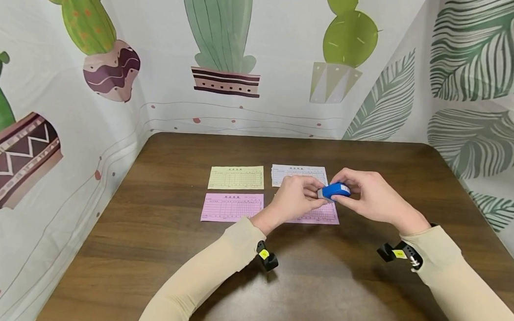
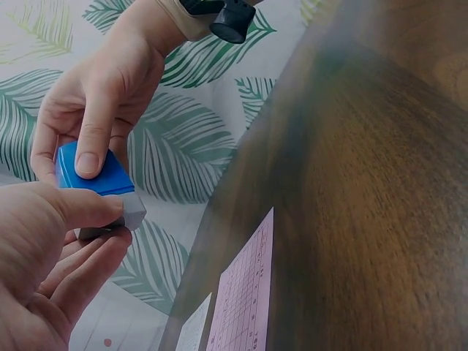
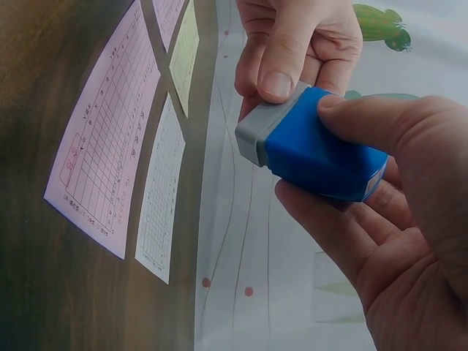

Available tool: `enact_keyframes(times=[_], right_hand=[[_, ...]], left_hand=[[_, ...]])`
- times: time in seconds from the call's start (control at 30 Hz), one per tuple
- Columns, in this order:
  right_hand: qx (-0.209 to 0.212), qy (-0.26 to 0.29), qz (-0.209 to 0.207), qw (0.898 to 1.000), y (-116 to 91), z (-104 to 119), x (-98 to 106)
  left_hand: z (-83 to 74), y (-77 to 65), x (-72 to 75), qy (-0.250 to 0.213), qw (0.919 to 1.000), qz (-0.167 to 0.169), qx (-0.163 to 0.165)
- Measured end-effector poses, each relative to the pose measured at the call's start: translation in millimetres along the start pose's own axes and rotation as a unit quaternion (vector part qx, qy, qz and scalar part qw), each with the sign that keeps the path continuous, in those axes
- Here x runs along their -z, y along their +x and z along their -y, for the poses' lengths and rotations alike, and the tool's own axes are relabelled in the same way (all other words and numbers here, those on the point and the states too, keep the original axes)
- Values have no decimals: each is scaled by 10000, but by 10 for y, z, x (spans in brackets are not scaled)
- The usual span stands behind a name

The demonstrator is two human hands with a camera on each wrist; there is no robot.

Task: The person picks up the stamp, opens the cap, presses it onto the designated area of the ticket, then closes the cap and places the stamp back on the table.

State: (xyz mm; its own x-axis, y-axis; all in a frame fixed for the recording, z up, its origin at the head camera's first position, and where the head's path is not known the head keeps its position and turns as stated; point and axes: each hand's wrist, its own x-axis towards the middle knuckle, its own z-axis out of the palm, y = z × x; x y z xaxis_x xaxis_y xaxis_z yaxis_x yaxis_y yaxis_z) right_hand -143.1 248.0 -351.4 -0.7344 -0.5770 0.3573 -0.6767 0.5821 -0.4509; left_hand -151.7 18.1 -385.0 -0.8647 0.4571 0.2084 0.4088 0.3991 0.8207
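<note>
A blue stamp (image 1: 338, 189) with a light grey cap (image 3: 267, 126) on one end is held between both hands above the table. My right hand (image 1: 370, 193) grips the blue body, its thumb on the upper face and its fingers underneath. From the other side, my left hand (image 1: 296, 195) pinches the grey cap between thumb and fingers. Cap and body sit together, as the right wrist view shows. Below the hands lies a pink form slip (image 1: 324, 214), partly covered by the left hand. It bears a red rectangular mark (image 3: 71, 161) near one corner.
A second pink slip (image 1: 232, 209) lies to the left, with a yellow slip (image 1: 236, 178) behind it. Behind the hands is a whitish slip (image 1: 298, 171). They rest on a brown wooden table (image 1: 158, 184), backed by a cactus-and-leaf printed cloth (image 1: 281, 49).
</note>
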Motion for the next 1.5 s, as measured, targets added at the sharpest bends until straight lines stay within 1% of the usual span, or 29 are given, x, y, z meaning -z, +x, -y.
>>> enact_keyframes(times=[0.17,0.5,0.67,1.07,1.3,1.5], right_hand=[[16,103,-12,9999,4,15,-12],[-105,206,51,9997,12,33,-21],[-98,294,94,9995,16,25,-31],[-98,298,212,9993,12,-17,-65],[-100,226,131,9996,13,-3,-79],[64,167,-103,9998,4,19,-100]], left_hand=[[-9,2,7,36,10000,-1,-41],[2,-8,13,-43,10000,19,4],[-12,-20,19,-3,10000,-1,57],[-11,-39,14,-68,9999,-35,72],[-12,-46,10,-39,9999,-95,86],[-20,-52,19,-124,9997,-128,161]])
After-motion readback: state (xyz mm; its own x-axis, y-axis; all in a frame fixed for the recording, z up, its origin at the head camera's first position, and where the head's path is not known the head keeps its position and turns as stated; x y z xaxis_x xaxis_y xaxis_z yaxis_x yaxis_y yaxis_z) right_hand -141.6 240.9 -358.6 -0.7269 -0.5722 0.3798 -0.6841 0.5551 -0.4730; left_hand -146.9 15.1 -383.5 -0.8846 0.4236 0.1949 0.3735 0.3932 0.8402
